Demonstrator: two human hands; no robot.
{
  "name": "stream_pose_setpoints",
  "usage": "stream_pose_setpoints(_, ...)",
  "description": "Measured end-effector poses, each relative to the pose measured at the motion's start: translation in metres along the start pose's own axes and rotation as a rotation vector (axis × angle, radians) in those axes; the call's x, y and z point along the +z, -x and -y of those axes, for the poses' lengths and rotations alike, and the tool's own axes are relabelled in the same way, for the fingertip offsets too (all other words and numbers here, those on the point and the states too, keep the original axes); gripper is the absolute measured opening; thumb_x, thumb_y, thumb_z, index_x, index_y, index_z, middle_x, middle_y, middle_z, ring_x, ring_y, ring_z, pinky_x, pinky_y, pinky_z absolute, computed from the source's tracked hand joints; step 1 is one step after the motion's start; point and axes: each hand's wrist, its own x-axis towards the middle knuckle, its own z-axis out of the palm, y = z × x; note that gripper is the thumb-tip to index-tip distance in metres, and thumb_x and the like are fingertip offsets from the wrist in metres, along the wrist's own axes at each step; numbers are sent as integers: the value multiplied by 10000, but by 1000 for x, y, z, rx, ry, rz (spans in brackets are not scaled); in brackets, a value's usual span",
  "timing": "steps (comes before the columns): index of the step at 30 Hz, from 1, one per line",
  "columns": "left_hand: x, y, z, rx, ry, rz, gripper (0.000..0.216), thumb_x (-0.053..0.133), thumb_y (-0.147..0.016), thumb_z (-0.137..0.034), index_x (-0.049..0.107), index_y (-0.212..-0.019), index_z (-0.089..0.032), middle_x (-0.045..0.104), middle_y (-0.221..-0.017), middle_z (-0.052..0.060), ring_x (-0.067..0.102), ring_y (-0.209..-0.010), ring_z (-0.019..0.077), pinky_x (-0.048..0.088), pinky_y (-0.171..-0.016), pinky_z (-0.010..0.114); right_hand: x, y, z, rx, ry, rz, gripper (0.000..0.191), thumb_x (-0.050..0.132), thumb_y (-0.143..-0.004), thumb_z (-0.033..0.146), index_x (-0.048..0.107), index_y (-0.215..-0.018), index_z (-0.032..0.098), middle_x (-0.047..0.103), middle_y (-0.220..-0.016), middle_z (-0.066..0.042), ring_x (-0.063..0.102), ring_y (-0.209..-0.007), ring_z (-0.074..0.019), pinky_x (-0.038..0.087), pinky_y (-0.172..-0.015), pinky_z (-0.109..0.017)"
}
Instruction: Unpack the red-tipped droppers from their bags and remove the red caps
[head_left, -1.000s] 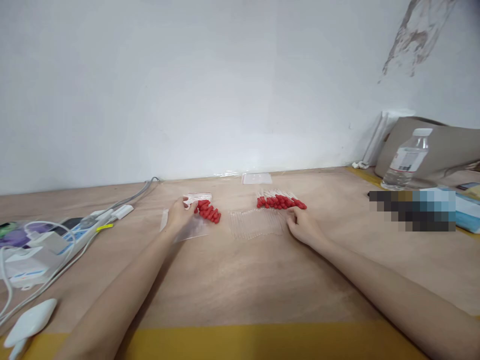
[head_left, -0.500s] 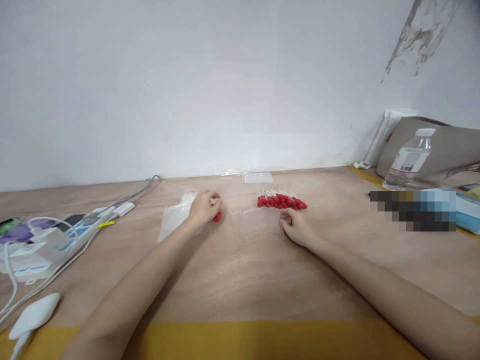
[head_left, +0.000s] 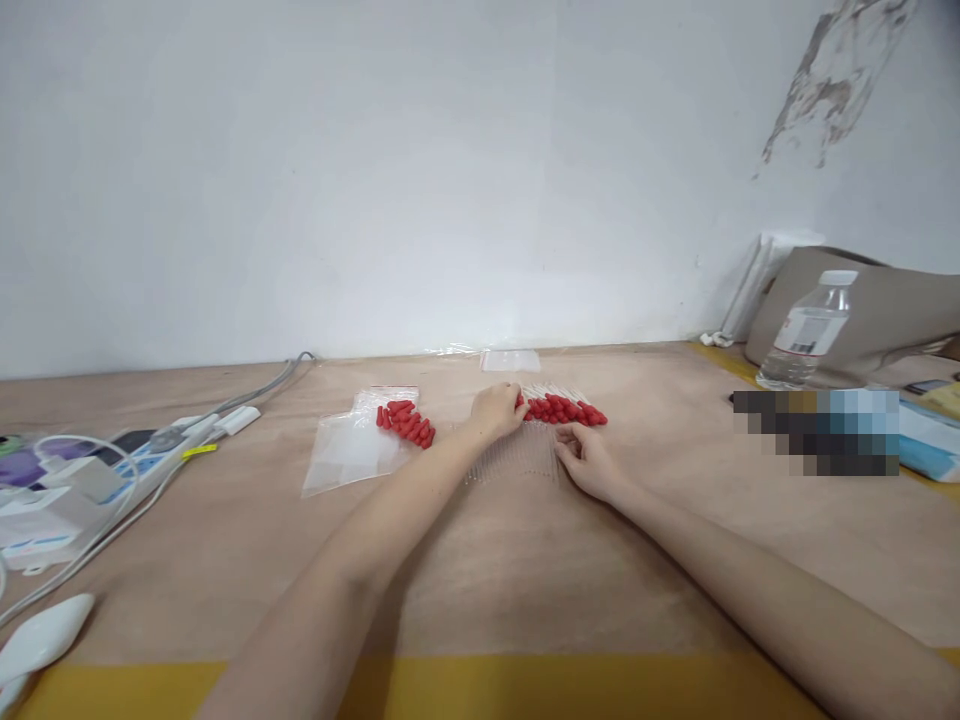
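Note:
My left hand is closed, its fingertips at the left end of a row of red-bulbed droppers. A bit of red at those fingertips looks like a red rubber bulb, partly hidden by the fingers. Curled and pinched, my right hand rests at the right end of a row of thin clear tubes, with its fingertips on the end tube. My left forearm covers part of that row. Loose red bulbs lie heaped on clear plastic bags to the left.
At left are a power strip with cables and a white charger. Another clear bag lies by the wall. A water bottle, a grey bag and a blurred-out item stand or lie at right.
My left hand has moved right, from the loose red bulbs to the left end of the dropper row, uncovering the bulb heap. My right hand stays by the tubes. The view has shifted slightly.

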Motion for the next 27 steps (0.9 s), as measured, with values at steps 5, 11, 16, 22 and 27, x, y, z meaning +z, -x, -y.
stream_pose_setpoints(5,-6,5,0,-66,80,-172,198,394,-852,-251,560,-831,-145,605,-860,99,567,-828,196,424,-743,319,-2,0,2,-47,29,-52,194,492,-744,201,566,-907,124,631,-778,-73,585,-649,-148,476,-608,-284)
stream_pose_setpoints(11,-32,54,20,-59,359,-294,197,417,-849,-238,558,-947,-141,628,-879,61,595,-769,126,488,-695,248,-12,-2,14,-118,112,-158,235,479,-781,270,562,-952,132,617,-886,-89,565,-712,-168,471,-656,-317)
stream_pose_setpoints(16,-41,116,43,26,621,-255,147,517,-786,-216,589,-896,-149,622,-870,62,608,-793,146,522,-716,290,-13,1,31,-293,116,-196,267,479,-808,305,543,-1030,172,570,-987,-93,523,-947,-208,436,-817,-371)
stream_pose_setpoints(22,-44,138,41,139,604,-225,152,502,-796,-168,597,-915,-161,596,-915,73,581,-859,145,520,-721,288,-11,11,57,-560,260,-66,381,507,-805,336,499,-1154,184,529,-1145,-110,473,-1054,-224,364,-897,-420)
stream_pose_setpoints(27,-47,138,32,226,529,-188,149,511,-801,-154,605,-915,-175,605,-915,70,577,-860,145,490,-768,303,-5,13,66,-671,341,16,335,489,-825,335,537,-1119,181,582,-1096,-92,480,-1057,-215,313,-946,-437)
